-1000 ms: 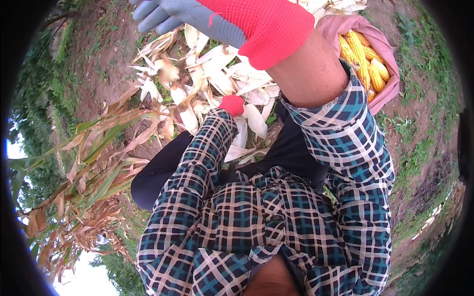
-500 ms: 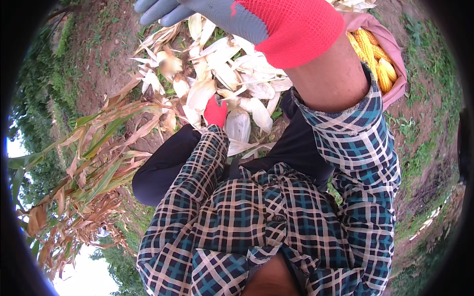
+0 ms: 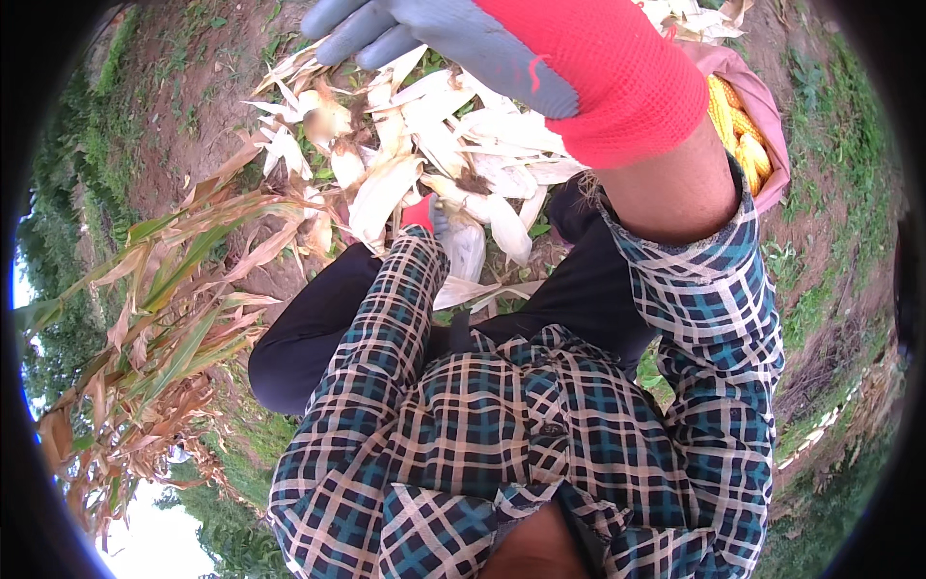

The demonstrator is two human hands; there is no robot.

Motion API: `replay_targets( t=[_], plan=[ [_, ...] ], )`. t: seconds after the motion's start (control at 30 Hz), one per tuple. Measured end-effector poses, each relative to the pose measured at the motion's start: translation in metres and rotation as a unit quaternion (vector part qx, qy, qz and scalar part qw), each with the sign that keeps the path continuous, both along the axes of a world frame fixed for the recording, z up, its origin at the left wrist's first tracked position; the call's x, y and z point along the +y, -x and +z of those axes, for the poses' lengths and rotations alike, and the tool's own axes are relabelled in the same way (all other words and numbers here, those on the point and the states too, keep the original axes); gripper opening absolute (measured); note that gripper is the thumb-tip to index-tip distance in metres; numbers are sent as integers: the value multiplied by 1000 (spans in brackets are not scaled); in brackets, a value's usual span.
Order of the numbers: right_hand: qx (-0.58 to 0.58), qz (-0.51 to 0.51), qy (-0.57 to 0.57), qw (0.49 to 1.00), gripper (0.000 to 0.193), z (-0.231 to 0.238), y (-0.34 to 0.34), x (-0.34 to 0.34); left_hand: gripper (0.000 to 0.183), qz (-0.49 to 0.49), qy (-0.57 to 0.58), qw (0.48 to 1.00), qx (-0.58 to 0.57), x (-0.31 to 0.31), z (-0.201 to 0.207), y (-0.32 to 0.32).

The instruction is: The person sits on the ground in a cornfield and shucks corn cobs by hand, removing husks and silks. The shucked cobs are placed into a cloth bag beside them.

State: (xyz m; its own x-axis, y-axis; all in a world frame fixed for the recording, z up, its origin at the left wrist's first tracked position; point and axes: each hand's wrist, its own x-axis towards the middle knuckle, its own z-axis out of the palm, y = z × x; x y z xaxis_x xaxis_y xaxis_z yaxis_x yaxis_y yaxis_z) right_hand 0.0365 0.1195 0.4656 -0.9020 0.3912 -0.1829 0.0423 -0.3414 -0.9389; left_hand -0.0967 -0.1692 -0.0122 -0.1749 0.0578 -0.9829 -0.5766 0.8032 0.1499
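My right hand [image 3: 502, 58], in a grey-palmed glove with a red cuff, is raised large across the top of the view. Its grey fingers are stretched out and slightly apart, with nothing seen in them; the upper part is cut off by the frame. Lower down, my left hand [image 3: 422, 214] wears a matching red and grey glove and rests among dry corn husks [image 3: 434, 125]. A broad pale husk [image 3: 383, 198] lies against it on the left, and a corn ear in its husk [image 3: 466, 253] is just to its right. Its fingers are mostly hidden.
A pinkish sack [image 3: 777, 164] holding several bare yellow corn cobs [image 3: 748, 145] stands beyond my right forearm. Dry corn stalks [image 3: 174, 289] lean in at the left. My bent legs [image 3: 313, 333] in dark trousers frame the husks, with soil and grass around.
My right hand has shifted a little right and down in view, covering more of the cobs in the sack. The left hand stays among the husks, less of its red glove showing.
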Motion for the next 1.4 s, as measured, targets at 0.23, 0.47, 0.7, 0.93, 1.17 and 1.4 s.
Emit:
replay_targets(
  t=[0.23, 0.47, 0.7, 0.93, 1.17, 1.4],
  plan=[
    [67, 3, -100, 993, 30, -14, 5, 2, 28, 267, -125, 955, 23, 3, 26, -25],
    [195, -29, -23, 980, 26, -48, 40, -10, 24, 457, -426, 757, -189, 58, 165, -18],
    [170, -56, 23, 984, 34, -55, 61, -23, 24, 109, -563, 818, -43, 47, 297, -24],
    [106, -195, 69, 973, 41, -54, 67, -12, 22, -183, -449, 856, 179, 58, 392, 38],
    [150, -70, 141, 976, 67, -87, 79, -42, 25, -175, -492, 831, 191, 90, 397, 14],
    [58, -23, 89, 994, 28, -86, 70, -55, 25, -301, -539, 754, 223, 105, 421, 48]
  ],
)
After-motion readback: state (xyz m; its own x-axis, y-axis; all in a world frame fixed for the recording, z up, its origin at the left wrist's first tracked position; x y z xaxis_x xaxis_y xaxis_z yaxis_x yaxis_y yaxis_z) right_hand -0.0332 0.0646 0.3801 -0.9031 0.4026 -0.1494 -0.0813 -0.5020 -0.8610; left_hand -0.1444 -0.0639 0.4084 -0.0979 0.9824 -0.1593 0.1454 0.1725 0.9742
